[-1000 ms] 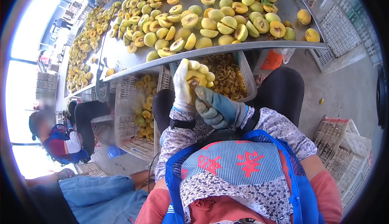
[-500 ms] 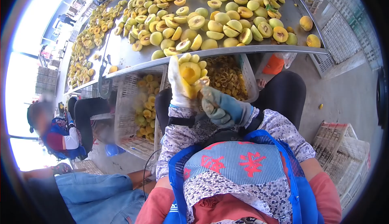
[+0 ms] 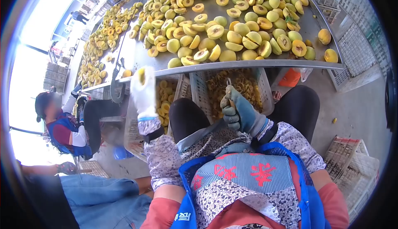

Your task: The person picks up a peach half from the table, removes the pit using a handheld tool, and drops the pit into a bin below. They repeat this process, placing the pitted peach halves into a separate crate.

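Observation:
My left hand point(image 3: 143, 92), in a white glove and smeared by motion, is over the crate left of my knees. A yellow peach half point(image 3: 142, 76) shows against its fingers. My right hand point(image 3: 240, 111), in a blue-grey rubber-coated glove, is closed around a small pitting tool point(image 3: 228, 82) whose metal loop points up. It is above my lap, in front of a crate point(image 3: 265, 90) of brown-yellow scraps. Many cut peach halves point(image 3: 215, 31) lie on the metal table point(image 3: 244, 66) ahead, several with the stone cavity showing.
A white plastic crate point(image 3: 132, 140) with peach halves stands at my left knee. A co-worker point(image 3: 66, 125) sits at the far left; another person's jeans point(image 3: 103, 200) are close beside me. Stacked crates point(image 3: 348, 167) stand at the right. An orange bag point(image 3: 289, 78) hangs under the table.
My left hand has moved left, away from my right hand, with the peach half. The right hand has shifted slightly right, its tool now upright. The view has shifted a little.

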Demonstrator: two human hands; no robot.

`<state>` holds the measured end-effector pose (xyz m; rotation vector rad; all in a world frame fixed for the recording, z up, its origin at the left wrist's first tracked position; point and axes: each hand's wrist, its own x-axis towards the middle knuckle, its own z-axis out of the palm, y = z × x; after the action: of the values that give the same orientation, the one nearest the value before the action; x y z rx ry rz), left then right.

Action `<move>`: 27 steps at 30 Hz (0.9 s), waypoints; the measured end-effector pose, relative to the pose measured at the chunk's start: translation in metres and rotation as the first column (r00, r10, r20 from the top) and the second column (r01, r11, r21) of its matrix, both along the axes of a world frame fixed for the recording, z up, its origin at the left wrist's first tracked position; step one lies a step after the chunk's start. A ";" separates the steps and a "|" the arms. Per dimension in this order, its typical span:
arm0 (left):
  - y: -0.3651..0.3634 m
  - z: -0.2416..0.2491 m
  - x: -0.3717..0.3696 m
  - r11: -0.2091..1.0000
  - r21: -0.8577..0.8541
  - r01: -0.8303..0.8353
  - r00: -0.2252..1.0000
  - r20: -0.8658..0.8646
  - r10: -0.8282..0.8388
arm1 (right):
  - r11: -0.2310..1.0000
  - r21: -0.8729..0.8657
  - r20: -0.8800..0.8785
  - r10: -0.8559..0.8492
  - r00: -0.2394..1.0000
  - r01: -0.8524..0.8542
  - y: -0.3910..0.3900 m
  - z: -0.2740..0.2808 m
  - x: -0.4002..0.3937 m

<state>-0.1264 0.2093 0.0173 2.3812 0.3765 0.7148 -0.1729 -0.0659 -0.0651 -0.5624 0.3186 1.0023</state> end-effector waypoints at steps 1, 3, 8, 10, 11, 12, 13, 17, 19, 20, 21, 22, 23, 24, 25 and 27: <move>-0.006 -0.016 0.022 0.987 -0.035 0.155 0.987 0.049 -0.154 | 1.000 -0.003 0.001 -0.003 1.000 0.003 0.001 0.001 0.002; -0.048 -0.017 0.053 0.945 0.249 0.212 0.973 -0.147 -0.180 | 0.996 -0.078 0.005 -0.053 0.999 0.053 0.001 0.006 0.005; -0.099 -0.041 0.101 0.758 0.492 0.429 0.842 -0.522 -0.138 | 0.940 -0.296 0.232 -0.100 0.967 0.168 -0.004 0.006 0.008; -0.102 -0.042 0.097 0.763 0.461 0.453 0.841 -0.504 -0.195 | 0.890 -0.370 0.373 -0.118 0.920 0.264 -0.003 0.004 0.005; -0.103 -0.043 0.094 0.769 0.433 0.470 0.842 -0.481 -0.243 | 0.879 -0.380 0.397 -0.125 0.909 0.287 -0.002 0.009 0.004; -0.103 -0.044 0.090 0.766 0.434 0.475 0.840 -0.482 -0.248 | 0.868 -0.388 0.422 -0.134 0.897 0.312 -0.001 0.012 0.004; -0.103 -0.047 0.088 0.843 0.257 0.472 0.842 -0.415 -0.345 | 0.865 -0.387 0.421 -0.142 0.896 0.319 0.000 0.011 0.005; -0.110 -0.045 0.074 0.896 -0.097 0.433 0.890 -0.114 -0.442 | 0.801 -0.305 0.669 -0.205 0.714 0.515 0.007 -0.005 0.006; -0.115 -0.035 0.064 0.826 -0.391 0.405 0.908 0.066 -0.414 | 0.763 -0.251 0.761 -0.225 0.609 0.595 0.009 -0.005 0.009; -0.124 -0.028 0.053 0.826 -0.392 0.405 0.908 0.065 -0.414 | 0.743 -0.218 0.814 -0.219 0.537 0.633 0.009 -0.002 0.010; -0.134 -0.019 0.040 0.710 -0.538 0.454 0.883 0.163 -0.441 | 0.725 -0.181 0.862 -0.208 0.462 0.664 0.009 0.001 0.011; -0.138 -0.015 0.030 0.565 -0.655 0.501 0.853 0.266 -0.448 | 0.725 -0.180 0.863 -0.208 0.461 0.665 0.008 0.006 0.011; -0.134 -0.025 0.026 0.431 -0.741 0.515 0.820 0.280 -0.499 | 0.705 -0.210 0.901 -0.129 0.413 0.677 0.007 0.011 0.011; -0.134 -0.029 0.019 0.343 -0.778 0.527 0.795 0.308 -0.522 | 0.683 -0.239 0.929 -0.045 0.367 0.690 0.006 0.014 0.010; -0.131 -0.038 0.015 0.273 -0.836 0.476 0.806 0.290 -0.516 | 0.683 -0.241 0.928 -0.046 0.370 0.690 0.007 0.008 0.010; -0.132 -0.055 0.011 0.197 -0.887 0.417 0.815 0.269 -0.514 | 0.633 -0.220 0.965 0.032 0.259 0.742 0.011 -0.013 0.012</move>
<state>-0.1154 0.0776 -0.0380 1.2339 0.0059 -0.0051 -0.1607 -0.0554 -0.0784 -1.5646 -0.2725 -0.1531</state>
